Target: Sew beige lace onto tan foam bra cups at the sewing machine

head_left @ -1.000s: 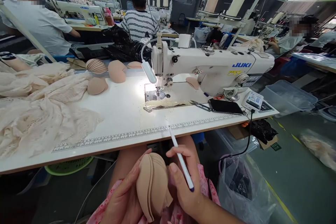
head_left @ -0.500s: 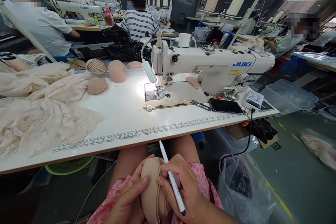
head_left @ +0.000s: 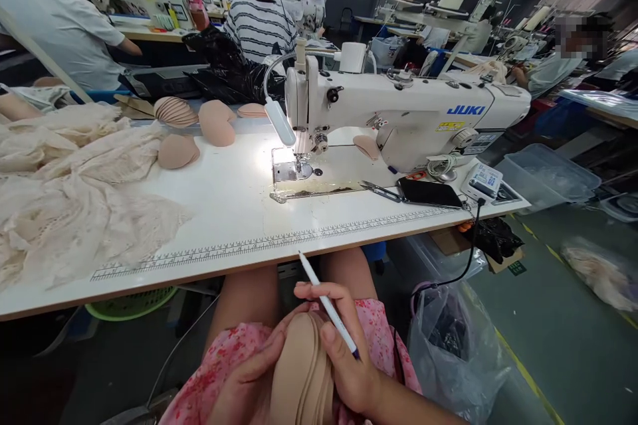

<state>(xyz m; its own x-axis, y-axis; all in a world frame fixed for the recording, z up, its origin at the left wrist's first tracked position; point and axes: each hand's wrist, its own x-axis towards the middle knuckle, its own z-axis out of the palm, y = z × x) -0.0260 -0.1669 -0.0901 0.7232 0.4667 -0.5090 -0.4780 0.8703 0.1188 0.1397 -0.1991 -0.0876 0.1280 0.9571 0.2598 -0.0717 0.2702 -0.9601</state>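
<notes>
Over my lap, my left hand is closed around the left side of a stack of beige foam bra cups. The cups stand on edge, layered one against another, and their lower ends run out of view. My right hand holds a white marker pen between thumb and index finger. The pen's thin tip points up and away, towards the table edge, and its dark end rests near the base of the thumb. That hand also lies against the right side of the stack; its lower fingers are hidden.
Ahead stands a white sewing machine on a white table with a printed ruler. Sheer cream fabric and more bra cups lie left. Thread snips and a black phone lie right. Other people sit behind.
The stack has turned and shifted slightly right in my hands. My right index finger and thumb have lifted from its front, raising the pen a little. The view has tilted slightly.
</notes>
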